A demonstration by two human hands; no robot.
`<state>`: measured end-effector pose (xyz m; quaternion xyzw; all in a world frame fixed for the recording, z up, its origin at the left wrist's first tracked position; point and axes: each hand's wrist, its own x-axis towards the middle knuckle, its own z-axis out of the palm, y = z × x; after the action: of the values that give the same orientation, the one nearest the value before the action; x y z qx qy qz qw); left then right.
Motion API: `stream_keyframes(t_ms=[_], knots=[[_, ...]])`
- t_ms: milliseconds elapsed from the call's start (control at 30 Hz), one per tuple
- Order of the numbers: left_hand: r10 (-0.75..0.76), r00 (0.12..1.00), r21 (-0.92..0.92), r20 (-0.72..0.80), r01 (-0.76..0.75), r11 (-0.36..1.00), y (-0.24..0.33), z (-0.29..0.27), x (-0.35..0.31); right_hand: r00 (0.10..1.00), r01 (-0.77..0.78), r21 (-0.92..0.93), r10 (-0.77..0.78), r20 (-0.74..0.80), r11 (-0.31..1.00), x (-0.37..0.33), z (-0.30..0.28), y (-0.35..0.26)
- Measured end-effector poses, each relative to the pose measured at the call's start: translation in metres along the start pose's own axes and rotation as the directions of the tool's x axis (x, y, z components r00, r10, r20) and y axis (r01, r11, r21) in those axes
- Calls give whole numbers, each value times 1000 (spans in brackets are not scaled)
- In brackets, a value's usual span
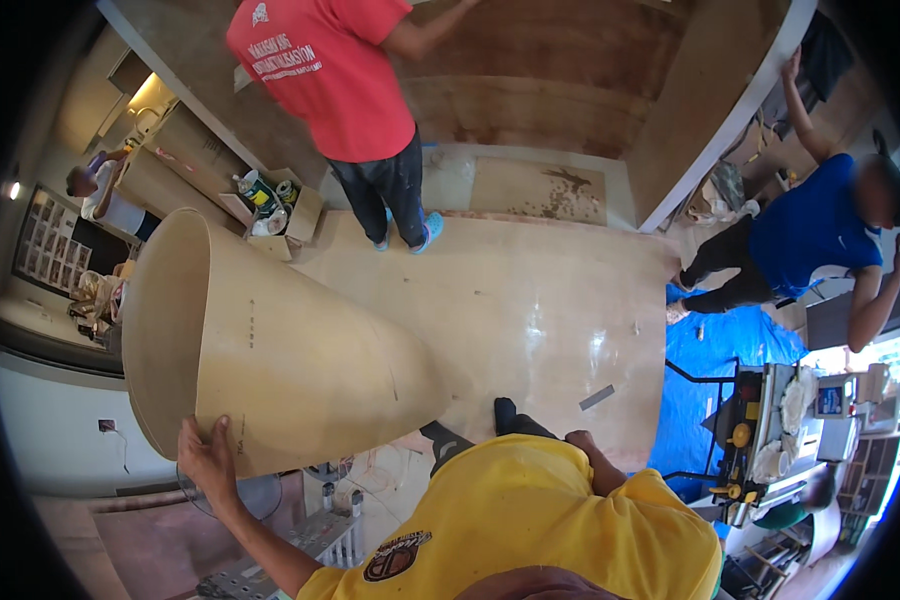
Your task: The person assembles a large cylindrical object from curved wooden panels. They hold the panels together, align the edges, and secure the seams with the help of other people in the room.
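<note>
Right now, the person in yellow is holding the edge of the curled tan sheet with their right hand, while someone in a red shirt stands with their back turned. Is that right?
Not quite: the head view shows their left hand holding the edge of the curled tan sheet. The someone in a red shirt does stand with their back turned.

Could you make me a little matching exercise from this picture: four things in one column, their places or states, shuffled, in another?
1. Left hand
2. Blue tarp
3. Cardboard box
4. Grey strip

A. Lying on the flat tan surface
B. At the edge of the curled tan sheet
C. Holding containers
D. Spread by the black-legged stand

Pairs: 1-B, 2-D, 3-C, 4-A.
</note>
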<state>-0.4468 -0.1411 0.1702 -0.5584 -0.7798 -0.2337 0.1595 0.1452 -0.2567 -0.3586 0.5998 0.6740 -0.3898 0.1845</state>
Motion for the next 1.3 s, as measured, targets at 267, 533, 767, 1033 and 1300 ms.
stream_keyframes(t_ms=[267, 533, 767, 1033, 1300], knots=[[40, 999, -4, 4, -40, 999, -5, 1, 0, 997, 72, -101, -76, -34, 992, 12, 15, 14], [32, 999, 48, 15, -32, 998, 0, 1, 1, 997, 63, -69, -65, -34, 996, 12, 8, 10], [58, 998, 33, -22, -58, 998, -3, 0, 2, 974, 202, -193, -178, 137, 960, 12, -1, -4], [47, 999, 43, 18, -48, 998, -9, -2, -1, 836, -437, 876, 450, 313, 203, 10, -65, -1], [102, 994, -2, 29, -102, 995, -4, -3, 4, 965, -108, 885, 261, -16, 452, 79, -114, -107]])
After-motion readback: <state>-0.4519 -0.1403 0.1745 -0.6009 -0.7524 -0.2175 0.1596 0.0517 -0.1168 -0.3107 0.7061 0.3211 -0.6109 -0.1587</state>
